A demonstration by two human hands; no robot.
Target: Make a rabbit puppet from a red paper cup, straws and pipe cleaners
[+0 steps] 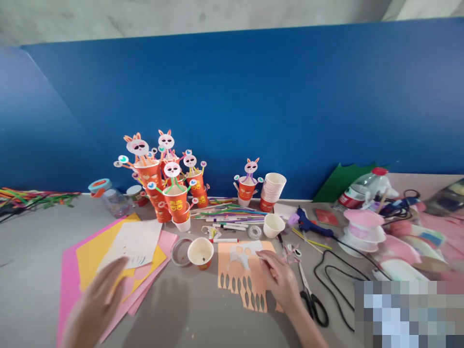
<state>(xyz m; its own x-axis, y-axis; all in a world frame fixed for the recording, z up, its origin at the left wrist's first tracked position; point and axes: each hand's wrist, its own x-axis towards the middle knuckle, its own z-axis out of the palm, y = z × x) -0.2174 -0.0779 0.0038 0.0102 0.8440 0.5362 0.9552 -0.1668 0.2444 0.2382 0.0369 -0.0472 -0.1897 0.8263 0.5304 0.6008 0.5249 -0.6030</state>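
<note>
My left hand [97,299], slightly blurred, hovers over a stack of coloured paper at the left, fingers stretched out and apart. Beneath it are a white sheet [132,241], a yellow sheet [85,253] and pink sheets [68,270]. My right hand [281,278] is over orange paper [224,263] with leaf-shaped and round holes cut in it. Its thumb and fingertips are drawn together near the paper's upper right; whatever they may pinch is hidden. Close by on the right lie black-handled scissors [308,297]. Left of the orange paper stands an open paper cup [200,253].
Red cups with rabbit figures [176,200] stand at the back, beside stacked paper cups [272,191]. Markers [230,225], a tape roll [254,232] and a white cup [273,225] lie mid-table. A blue glue gun [313,224] trails a black cord. Bottle and paper rolls crowd the right.
</note>
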